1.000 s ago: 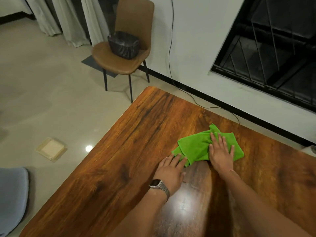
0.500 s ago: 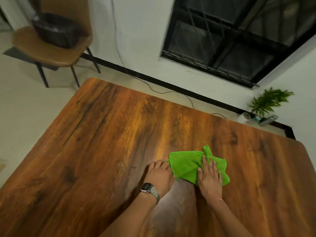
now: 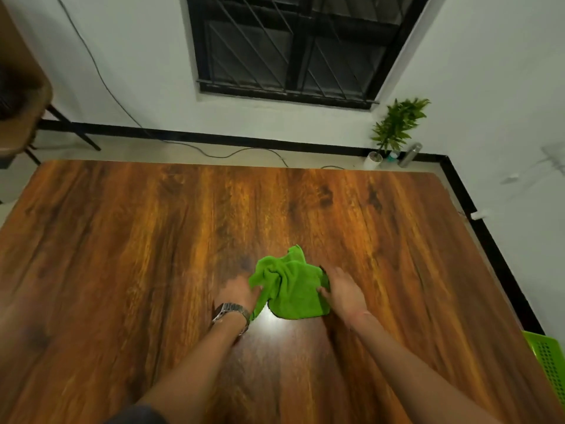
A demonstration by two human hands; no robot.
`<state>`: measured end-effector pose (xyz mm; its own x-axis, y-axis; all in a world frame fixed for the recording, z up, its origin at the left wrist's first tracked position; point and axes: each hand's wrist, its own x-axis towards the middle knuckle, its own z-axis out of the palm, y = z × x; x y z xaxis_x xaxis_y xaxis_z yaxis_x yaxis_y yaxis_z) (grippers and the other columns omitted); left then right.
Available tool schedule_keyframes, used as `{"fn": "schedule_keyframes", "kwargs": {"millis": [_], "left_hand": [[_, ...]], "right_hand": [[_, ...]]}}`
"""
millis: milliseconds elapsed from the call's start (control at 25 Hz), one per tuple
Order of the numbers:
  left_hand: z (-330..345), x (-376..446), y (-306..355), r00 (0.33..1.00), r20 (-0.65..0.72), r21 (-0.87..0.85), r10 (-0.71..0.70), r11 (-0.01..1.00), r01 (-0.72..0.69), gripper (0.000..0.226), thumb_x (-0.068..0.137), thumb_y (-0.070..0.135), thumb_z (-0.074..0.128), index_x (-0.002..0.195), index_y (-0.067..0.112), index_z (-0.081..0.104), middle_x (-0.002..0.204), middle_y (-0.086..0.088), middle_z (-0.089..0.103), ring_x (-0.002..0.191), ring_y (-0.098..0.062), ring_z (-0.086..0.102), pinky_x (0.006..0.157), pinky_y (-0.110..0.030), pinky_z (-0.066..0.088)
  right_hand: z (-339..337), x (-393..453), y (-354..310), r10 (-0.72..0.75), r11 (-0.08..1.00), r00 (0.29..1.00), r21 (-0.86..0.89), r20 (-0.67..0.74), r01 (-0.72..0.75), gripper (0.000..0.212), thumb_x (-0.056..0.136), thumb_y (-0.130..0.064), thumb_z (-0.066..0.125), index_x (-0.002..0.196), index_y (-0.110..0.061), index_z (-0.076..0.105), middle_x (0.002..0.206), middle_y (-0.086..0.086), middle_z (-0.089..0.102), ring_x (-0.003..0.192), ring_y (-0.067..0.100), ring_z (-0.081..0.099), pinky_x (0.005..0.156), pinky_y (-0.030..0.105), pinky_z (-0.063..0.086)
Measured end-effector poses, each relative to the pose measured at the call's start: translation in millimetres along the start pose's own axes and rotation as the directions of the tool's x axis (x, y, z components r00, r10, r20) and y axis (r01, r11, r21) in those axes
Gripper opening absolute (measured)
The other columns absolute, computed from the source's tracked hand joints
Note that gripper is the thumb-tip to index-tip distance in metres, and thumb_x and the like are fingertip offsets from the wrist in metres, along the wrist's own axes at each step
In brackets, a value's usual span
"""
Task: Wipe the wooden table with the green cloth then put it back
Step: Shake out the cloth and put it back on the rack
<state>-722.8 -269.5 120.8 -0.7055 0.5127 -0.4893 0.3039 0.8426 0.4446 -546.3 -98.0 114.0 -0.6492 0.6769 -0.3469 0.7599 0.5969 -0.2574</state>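
The green cloth (image 3: 290, 286) lies bunched up near the middle of the wooden table (image 3: 137, 240). My left hand (image 3: 240, 293), with a metal watch on the wrist, grips the cloth's left edge. My right hand (image 3: 344, 290) holds the cloth's right edge, fingers curled against the fabric. Both hands are blurred by motion.
A green plastic basket (image 3: 548, 359) pokes in at the table's right edge. Beyond the far edge are a wall with a barred window (image 3: 293, 47), a cable on the floor, and a potted plant (image 3: 394, 127) in the corner. A brown chair (image 3: 21, 114) stands at far left.
The view has swung right, away from the chair. The cloth, flat under my right palm before, is now bunched between both hands, each gripping one side.
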Motion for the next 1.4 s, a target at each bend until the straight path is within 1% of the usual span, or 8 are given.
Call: {"fn": "schedule_keyframes", "kwargs": {"millis": [240,400,480,560,720,800,1080,1400], "left_hand": [[2.0,-40.7,12.0,0.984,-0.123,0.031,0.129,0.992,-0.126,0.031,0.085,0.028,0.063,0.113,0.016,0.057,0.114,-0.01,0.054,0.101,-0.031,0.058,0.079,-0.035,0.047],[-18.0,-62.1,22.7,0.958,-0.17,0.092,0.229,0.972,-0.216,0.017,0.081,0.019,0.066,0.095,0.015,0.059,0.098,-0.007,0.06,0.091,-0.027,0.058,0.066,-0.031,0.038],[-32.1,-72.6,29.5,0.949,-0.197,0.092,0.245,0.969,-0.231,0.013,0.081,0.017,0.066,0.093,0.016,0.06,0.093,-0.005,0.064,0.087,-0.026,0.06,0.063,-0.029,0.036],[-48.2,-81.6,36.2,0.938,-0.201,0.127,0.283,0.957,-0.262,0.013,0.083,0.019,0.066,0.096,0.016,0.063,0.096,-0.004,0.065,0.09,-0.025,0.06,0.066,-0.028,0.035],[-75.0,-94.1,66.4,0.913,-0.15,0.22,0.38,0.913,-0.344,0.013,0.084,0.019,0.061,0.094,0.012,0.065,0.096,-0.006,0.064,0.084,-0.022,0.057,0.065,-0.028,0.036],[-85.5,-94.7,87.9,0.906,-0.127,0.28,0.405,0.89,-0.358,0.006,0.081,0.017,0.061,0.087,0.014,0.061,0.09,-0.005,0.063,0.079,-0.02,0.056,0.062,-0.028,0.038],[-91.1,-100.4,194.2,0.792,-0.081,0.299,0.605,0.773,-0.56,0.019,0.079,0.026,0.072,0.077,0.025,0.052,0.072,0.003,0.058,0.07,-0.019,0.054,0.056,-0.029,0.034],[-13.9,-145.7,334.7,0.508,0.055,0.272,0.859,0.477,-0.836,0.014,0.086,0.035,0.064,0.09,0.022,0.06,0.085,-0.006,0.066,0.08,-0.031,0.061,0.067,-0.04,0.05]], "right_hand": [[-10.2,-19.2,22.4,-0.089,0.937,0.994,0.334,-0.059,0.104,0.009,0.077,-0.015,0.065,0.08,-0.019,0.058,0.082,0.008,0.068,0.079,0.027,0.063,0.067,0.035,0.047],[-34.8,-31.9,29.7,-0.167,0.819,0.983,0.544,-0.082,0.184,0.019,0.077,-0.001,0.062,0.091,-0.013,0.067,0.079,-0.001,0.065,0.069,0.009,0.057,0.063,0.015,0.042],[-51.8,-33.6,36.5,-0.19,0.786,0.981,0.592,-0.044,0.179,0.023,0.079,-0.001,0.06,0.095,-0.014,0.07,0.072,-0.006,0.064,0.063,0.005,0.057,0.066,0.02,0.05],[-72.7,-37.8,43.0,-0.174,0.766,0.984,0.624,-0.026,0.152,0.012,0.081,-0.006,0.062,0.087,-0.013,0.071,0.068,-0.002,0.065,0.059,0.01,0.06,0.067,0.037,0.056],[-122.9,-49.1,65.6,-0.194,0.802,0.979,0.564,-0.064,0.196,0.018,0.084,-0.022,0.073,0.075,-0.008,0.066,0.065,0.002,0.059,0.053,0.004,0.058,0.052,0.015,0.043],[-145.3,-50.1,84.2,-0.189,0.868,0.966,0.43,-0.177,0.249,0.017,0.083,-0.028,0.072,0.071,-0.021,0.062,0.069,0.002,0.062,0.066,0.014,0.059,0.061,0.028,0.044],[-221.2,-97.7,171.1,0.075,0.876,0.915,0.465,-0.397,0.13,0.005,0.079,-0.019,0.076,0.082,-0.017,0.072,0.075,-0.005,0.068,0.069,0.009,0.062,0.066,0.02,0.047],[-260.5,-257.3,292.6,0.438,0.847,0.717,0.515,-0.543,-0.128,0.016,0.076,-0.019,0.078,0.088,-0.009,0.075,0.061,-0.014,0.061,0.053,-0.004,0.054,0.061,0.021,0.042]]}}
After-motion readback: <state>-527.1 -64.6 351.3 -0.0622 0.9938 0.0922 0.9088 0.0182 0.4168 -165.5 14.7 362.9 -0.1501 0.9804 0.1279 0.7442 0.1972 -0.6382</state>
